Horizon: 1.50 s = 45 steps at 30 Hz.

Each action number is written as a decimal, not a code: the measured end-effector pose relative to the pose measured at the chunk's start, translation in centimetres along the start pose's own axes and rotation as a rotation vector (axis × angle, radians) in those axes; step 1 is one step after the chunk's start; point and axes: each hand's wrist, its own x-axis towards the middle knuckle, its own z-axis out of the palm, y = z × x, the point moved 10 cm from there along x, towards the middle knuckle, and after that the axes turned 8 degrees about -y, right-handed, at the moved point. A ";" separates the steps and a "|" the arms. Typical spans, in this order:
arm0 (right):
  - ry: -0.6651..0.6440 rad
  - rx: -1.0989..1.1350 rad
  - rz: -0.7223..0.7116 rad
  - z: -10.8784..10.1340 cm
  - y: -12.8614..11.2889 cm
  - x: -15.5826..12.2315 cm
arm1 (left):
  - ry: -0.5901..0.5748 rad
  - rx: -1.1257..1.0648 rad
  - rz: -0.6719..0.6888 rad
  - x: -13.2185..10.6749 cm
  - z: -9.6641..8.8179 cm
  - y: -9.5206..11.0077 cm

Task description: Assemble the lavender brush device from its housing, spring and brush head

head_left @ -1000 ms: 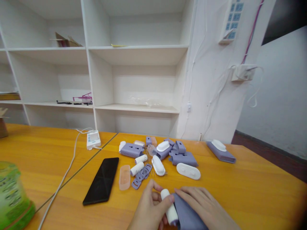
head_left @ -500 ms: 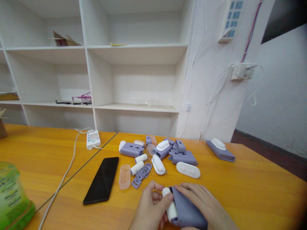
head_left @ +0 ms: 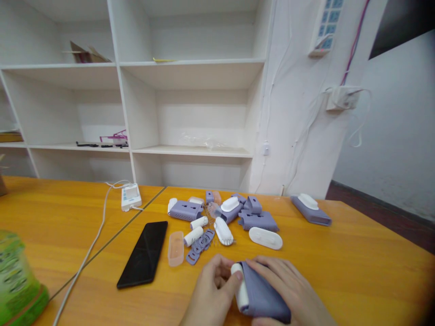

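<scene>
At the bottom of the view my left hand (head_left: pixel 210 294) pinches a white cylinder (head_left: pixel 240 290) and holds it against the open end of a purple plastic casing (head_left: pixel 263 296). My right hand (head_left: pixel 292 292) lies over that casing, fingers wrapped on its top and right side. Just beyond the hands on the orange table (head_left: pixel 356 267) lies a heap of parts: purple casings (head_left: pixel 258 220), white cylinders (head_left: pixel 193 236), a white oval cover (head_left: pixel 265 237), a white brush head (head_left: pixel 223 231) and purple strips (head_left: pixel 200 246).
A black phone (head_left: pixel 144 253) lies left of the heap, next to a clear peach lid (head_left: pixel 176 248). A white power strip (head_left: pixel 129 198) with its cable sits further left. A green bottle (head_left: pixel 16 280) stands at the left edge. One assembled purple unit (head_left: pixel 311 209) rests far right. White shelves (head_left: pixel 190 72) stand behind.
The white cylinder has gone further into the purple casing, and both hands have closed in around it. The view has shifted slightly.
</scene>
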 end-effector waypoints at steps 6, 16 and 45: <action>0.145 -0.057 -0.136 -0.8 -1.3 0.2 | -0.003 0.221 0.111 -1.2 0.2 1.9; 0.194 -0.129 -0.185 -0.8 -2.2 -0.3 | 0.029 -0.022 0.071 -1.9 0.7 1.1; 0.191 -0.052 -0.072 -2.2 -2.4 -0.2 | 0.049 0.115 0.156 -3.2 1.4 2.5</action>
